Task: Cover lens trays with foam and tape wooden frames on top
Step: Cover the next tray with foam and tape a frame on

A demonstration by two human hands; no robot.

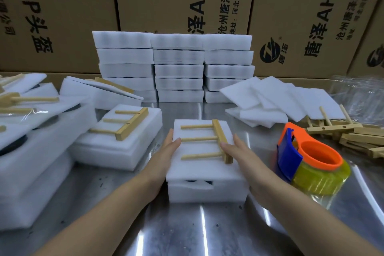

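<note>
A white foam-covered lens tray lies in front of me on the metal table. On its top rests a wooden frame: one bar with three dowels pointing left. My left hand lies against the tray's left side, thumb on the top foam sheet. My right hand lies against the right side, its thumb touching the frame's bar. Both hands have straight fingers. A tape dispenser, orange and blue with a yellowish roll, stands to the right.
A second foam tray with a frame lies at left, with more wrapped trays beyond it. Stacked foam trays stand behind, loose foam sheets and a pile of wooden frames at right. Cardboard boxes form the back wall.
</note>
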